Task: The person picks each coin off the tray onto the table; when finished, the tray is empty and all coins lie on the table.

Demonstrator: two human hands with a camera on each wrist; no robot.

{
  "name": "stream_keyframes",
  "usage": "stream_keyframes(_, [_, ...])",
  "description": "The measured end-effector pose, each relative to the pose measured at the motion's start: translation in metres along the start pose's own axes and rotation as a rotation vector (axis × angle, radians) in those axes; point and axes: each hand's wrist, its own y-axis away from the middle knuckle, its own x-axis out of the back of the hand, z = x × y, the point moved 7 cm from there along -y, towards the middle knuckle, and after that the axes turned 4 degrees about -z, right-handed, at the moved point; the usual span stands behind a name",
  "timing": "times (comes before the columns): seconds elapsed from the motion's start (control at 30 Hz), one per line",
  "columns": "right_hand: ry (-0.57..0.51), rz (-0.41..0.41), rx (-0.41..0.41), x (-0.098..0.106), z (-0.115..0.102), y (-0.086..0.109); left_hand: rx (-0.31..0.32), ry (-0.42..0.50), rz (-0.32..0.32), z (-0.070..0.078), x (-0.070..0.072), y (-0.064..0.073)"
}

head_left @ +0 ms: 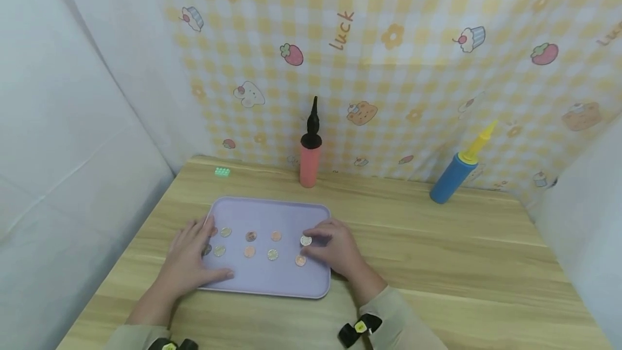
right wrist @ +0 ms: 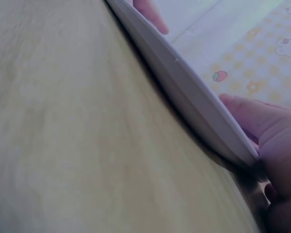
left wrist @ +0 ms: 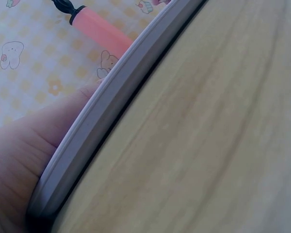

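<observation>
A lilac tray [head_left: 272, 209] lies on the wooden table with several copper and gold-coloured coins on it, roughly in two rows. My left hand [head_left: 187, 258] rests over its left edge, fingers spread and thumb reaching across the front corner. Two dark coins there are partly covered by those fingers. At the tray's right side, my right hand [head_left: 337, 247] holds a silver coin [head_left: 305, 241] between thumb and index finger. Just below it lies a copper coin [head_left: 301, 260]. In both wrist views the tray's rim hides the coins; the right thumb [right wrist: 250, 114] shows behind it.
A pink balloon pump [head_left: 309, 166] with a black nozzle stands behind the tray. Farther right, a blue pump [head_left: 453, 180] with a yellow nozzle leans near the checked backdrop. A small green toy brick [head_left: 222, 172] lies at the back left.
</observation>
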Motion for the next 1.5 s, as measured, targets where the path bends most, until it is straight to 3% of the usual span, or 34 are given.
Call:
stream_keyframes(0.13, [0.001,0.046,-0.018,0.007,0.001,0.001,-0.002,0.009,0.0,0.002,0.001,-0.001])
stream_keyframes(0.43, [-0.014,0.233,-0.072,0.023,0.006,0.01,0.003,0.013,-0.005,0.002,0.0,0.0])
stream_keyframes(0.57, [0.027,0.279,-0.083,0.032,0.009,0.015,0.012,0.015,-0.013,0.001,0.0,0.001])
stream_keyframes(1.13, [0.253,0.312,-0.109,0.056,0.018,0.029,0.007,0.012,-0.011,0.002,0.001,0.002])
stream_keyframes(1.5, [0.272,0.227,-0.323,0.061,0.033,0.034,0.009,0.008,-0.01,-0.002,-0.002,0.002])
